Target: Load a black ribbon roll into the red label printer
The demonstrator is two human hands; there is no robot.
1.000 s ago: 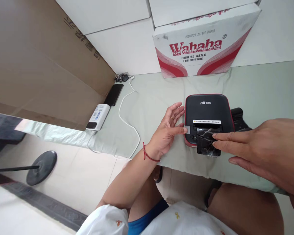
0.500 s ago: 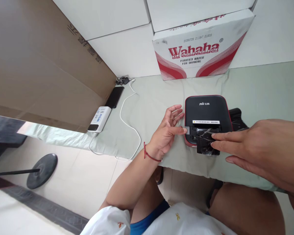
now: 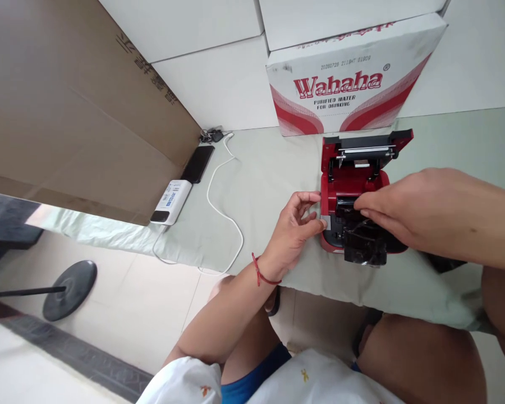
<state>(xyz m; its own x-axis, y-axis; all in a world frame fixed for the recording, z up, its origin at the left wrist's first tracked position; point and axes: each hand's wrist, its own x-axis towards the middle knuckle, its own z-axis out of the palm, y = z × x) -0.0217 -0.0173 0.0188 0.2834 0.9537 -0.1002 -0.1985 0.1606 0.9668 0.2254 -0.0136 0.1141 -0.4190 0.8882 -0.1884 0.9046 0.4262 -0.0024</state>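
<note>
A small red and black label printer (image 3: 326, 188) stands on the cloth with its lid (image 3: 364, 147) raised, showing a red inside. My left hand (image 3: 297, 224) is at the printer's left side, with fingers curled, fingertips against the casing and the thumb at a grey tab (image 3: 326, 221). Over the open bay, my right hand (image 3: 398, 202) pinches a roll of shiny black film (image 3: 345, 203). A loose end of black film (image 3: 365, 244) hangs over the printer's front edge. My right hand hides part of the roll and the printer's right side.
A Wahaha carton (image 3: 349, 84) leans against the white wall behind the printer. At left are a large cardboard box (image 3: 67, 112), a white power bank (image 3: 171, 202), a black phone (image 3: 198, 164), and a white cable (image 3: 219, 210). Black material (image 3: 444, 262) lies right of the printer.
The printer's lid has swung up and back. My right hand has moved from pressing the film at the front into the bay, onto the roll. My left fingers have curled in.
</note>
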